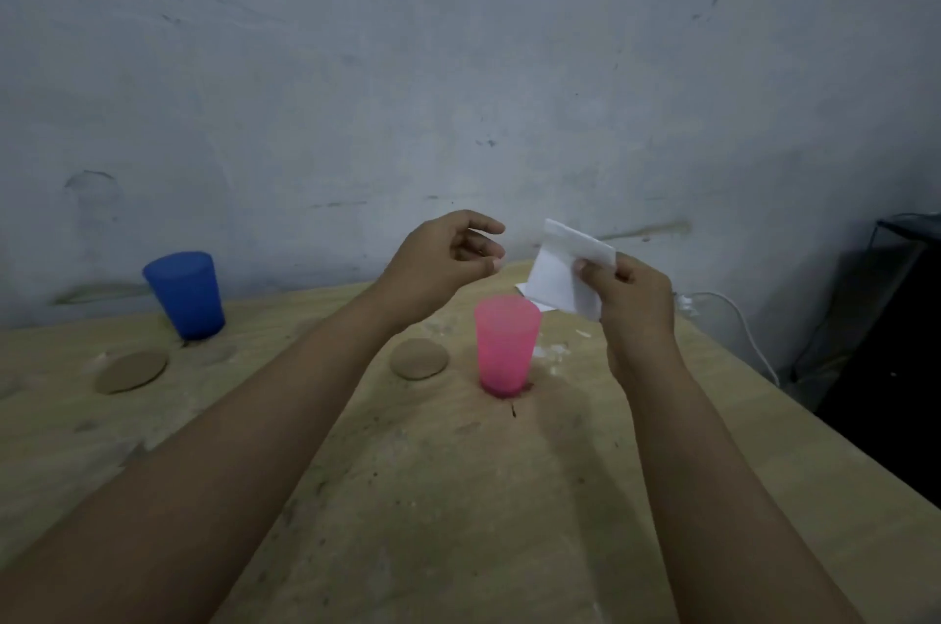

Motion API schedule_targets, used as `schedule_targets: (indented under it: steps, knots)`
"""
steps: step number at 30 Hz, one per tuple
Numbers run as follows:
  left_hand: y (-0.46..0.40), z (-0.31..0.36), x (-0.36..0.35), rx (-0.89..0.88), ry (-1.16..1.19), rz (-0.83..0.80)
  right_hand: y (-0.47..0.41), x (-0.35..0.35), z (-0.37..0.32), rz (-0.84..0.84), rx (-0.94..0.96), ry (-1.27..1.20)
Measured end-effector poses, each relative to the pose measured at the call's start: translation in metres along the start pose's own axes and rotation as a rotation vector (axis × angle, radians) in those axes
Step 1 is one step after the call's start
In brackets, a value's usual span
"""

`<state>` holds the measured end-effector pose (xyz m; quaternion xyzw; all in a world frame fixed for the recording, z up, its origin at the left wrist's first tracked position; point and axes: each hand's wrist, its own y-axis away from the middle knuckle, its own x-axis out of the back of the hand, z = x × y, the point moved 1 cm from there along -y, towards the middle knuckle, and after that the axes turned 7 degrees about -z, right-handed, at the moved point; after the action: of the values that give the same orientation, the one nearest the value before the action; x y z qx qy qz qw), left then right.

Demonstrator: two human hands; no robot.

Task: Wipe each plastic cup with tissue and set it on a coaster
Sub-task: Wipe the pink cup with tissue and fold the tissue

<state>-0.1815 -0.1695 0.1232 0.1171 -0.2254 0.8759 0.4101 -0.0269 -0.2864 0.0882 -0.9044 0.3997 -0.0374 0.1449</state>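
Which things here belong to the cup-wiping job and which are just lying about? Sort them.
Job: tissue pinched in right hand; empty left hand; pink cup; blue cup; near coaster; far coaster.
Lying about: white cable; paper sheet behind the pink cup.

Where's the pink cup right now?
In the head view the pink cup stands upright on the table, just right of the nearer coaster, below the right hand holding the tissue.

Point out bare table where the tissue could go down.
Bare wood lies on the table nearer than the pink cup, between the forearms. Crowded: the near coaster beside that cup, paper scraps on its right.
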Motion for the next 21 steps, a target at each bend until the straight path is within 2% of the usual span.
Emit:
schedule_targets:
  steps: [5, 10, 14, 18, 21]
  knots:
    - [0.032, -0.025, -0.011, -0.018, -0.04, 0.077, 0.016, 0.008, 0.022, 0.24, -0.071, -0.135]
    - [0.051, -0.064, -0.032, 0.019, -0.081, 0.144, 0.022, 0.006, 0.046, 0.378, -0.134, -0.244]
    - [0.05, -0.091, -0.051, 0.103, -0.046, 0.223, 0.028, -0.003, 0.072, 0.362, -0.187, -0.264]
    - [0.04, -0.113, -0.072, 0.167, 0.002, 0.191, 0.027, -0.007, 0.095, 0.343, -0.254, -0.323]
    - [0.037, -0.121, -0.086, 0.175, 0.142, 0.175, 0.02, -0.005, 0.106, 0.293, -0.247, -0.289]
